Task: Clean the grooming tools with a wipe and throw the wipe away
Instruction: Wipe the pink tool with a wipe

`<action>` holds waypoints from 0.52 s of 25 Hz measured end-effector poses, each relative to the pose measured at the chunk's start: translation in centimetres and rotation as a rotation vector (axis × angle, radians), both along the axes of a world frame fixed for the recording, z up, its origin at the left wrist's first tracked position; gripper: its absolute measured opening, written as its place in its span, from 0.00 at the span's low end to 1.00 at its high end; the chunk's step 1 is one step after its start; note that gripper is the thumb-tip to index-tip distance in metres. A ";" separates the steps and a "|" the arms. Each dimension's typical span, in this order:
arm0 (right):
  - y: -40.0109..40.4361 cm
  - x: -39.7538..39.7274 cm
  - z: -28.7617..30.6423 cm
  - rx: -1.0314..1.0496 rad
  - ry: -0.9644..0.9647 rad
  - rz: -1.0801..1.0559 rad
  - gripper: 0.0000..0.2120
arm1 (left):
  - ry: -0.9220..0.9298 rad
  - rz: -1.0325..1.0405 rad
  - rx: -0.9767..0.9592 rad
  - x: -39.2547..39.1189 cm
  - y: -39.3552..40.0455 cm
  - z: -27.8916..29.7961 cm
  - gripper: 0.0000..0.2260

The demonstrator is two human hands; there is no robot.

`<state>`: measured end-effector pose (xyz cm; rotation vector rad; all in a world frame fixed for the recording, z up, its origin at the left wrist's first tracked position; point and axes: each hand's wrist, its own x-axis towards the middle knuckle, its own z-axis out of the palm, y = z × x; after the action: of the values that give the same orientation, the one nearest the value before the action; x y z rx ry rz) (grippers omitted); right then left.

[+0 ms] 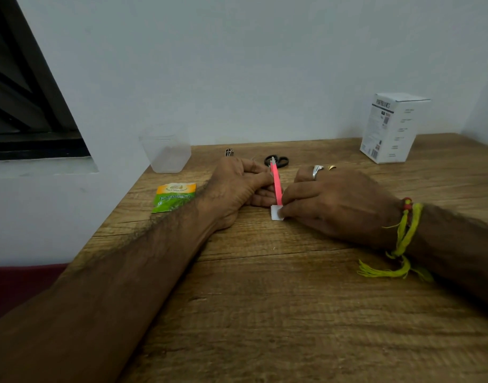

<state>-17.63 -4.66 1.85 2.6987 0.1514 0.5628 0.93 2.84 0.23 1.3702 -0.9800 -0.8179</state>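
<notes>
Wooden table, left hand gripping slim pink tweezers, right hand pinching white wipe

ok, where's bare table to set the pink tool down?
Free: the wide near stretch of table in front of both hands, and the patch between the right hand and the white box. Crowded: behind the left hand, by the scissors, clear jar and green sachet.

A plain home room: a wooden table set into a corner of bare white walls, a dark louvred window alongside.
</notes>
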 end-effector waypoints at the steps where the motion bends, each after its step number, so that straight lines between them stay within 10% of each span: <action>1: 0.0 0.1 0.1 0.003 0.018 -0.004 0.06 | -0.002 0.001 0.001 0.0 0.0 0.0 0.02; 5: -0.7 -0.2 -0.3 0.159 -0.041 -0.022 0.06 | 0.034 -0.011 -0.032 -0.4 0.3 0.3 0.03; 9: -2.0 -0.1 0.0 1.215 -0.601 -0.151 0.03 | 0.002 -0.095 -0.101 -0.8 0.7 0.3 0.07; 13: -2.2 0.8 -0.9 1.794 -0.627 -0.242 0.02 | 0.030 -0.141 -0.129 -1.0 0.6 0.1 0.09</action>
<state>-16.85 -6.88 0.95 3.5460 -1.4879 2.1517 -0.03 3.45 0.34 1.1856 -1.0962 -0.8621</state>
